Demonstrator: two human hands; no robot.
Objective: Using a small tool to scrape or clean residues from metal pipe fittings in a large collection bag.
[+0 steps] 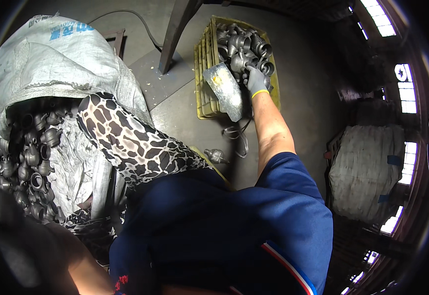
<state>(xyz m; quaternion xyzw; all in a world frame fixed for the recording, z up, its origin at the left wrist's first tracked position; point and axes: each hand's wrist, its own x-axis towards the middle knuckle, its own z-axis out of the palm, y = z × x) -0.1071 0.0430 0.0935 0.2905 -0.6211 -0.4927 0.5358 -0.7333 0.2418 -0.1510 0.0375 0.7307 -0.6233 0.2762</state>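
Observation:
My right hand, in a grey glove with a yellow cuff, reaches into a yellow plastic crate filled with dark metal pipe fittings. It grips a flat metal scoop whose blade leans over the crate's near side. My left arm wears a spotted sleeve and stretches toward a large white woven sack holding several of the same fittings. The left hand itself is hidden at the end of the sleeve by the sack's opening.
One loose fitting lies on the grey floor beside a looped strap. A slanted steel post stands left of the crate, with a cable behind it. Another filled sack sits at the right.

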